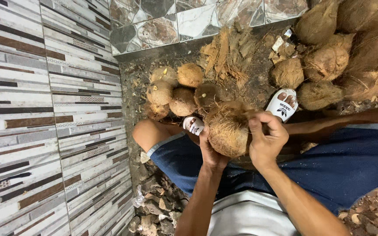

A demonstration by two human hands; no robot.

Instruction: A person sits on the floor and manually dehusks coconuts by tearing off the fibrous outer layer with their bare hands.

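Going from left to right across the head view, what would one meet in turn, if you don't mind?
Striped tiled wall → cluster of small husked coconuts → left hand → fibrous coconut → right hand → pile of unhusked coconuts.

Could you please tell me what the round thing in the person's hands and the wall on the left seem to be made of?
The coconut looks like dry brown fibrous husk, hairy and matt. The wall appears to be glazed ceramic tile: glossy striped panels with grout lines.

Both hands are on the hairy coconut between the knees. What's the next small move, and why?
Probably pull the pinched fibre away from the shell. The right hand grips a tuft at the top of the coconut while the left hand steadies it from below, and much husk fibre is on it, unlike the cleaned coconuts ahead.
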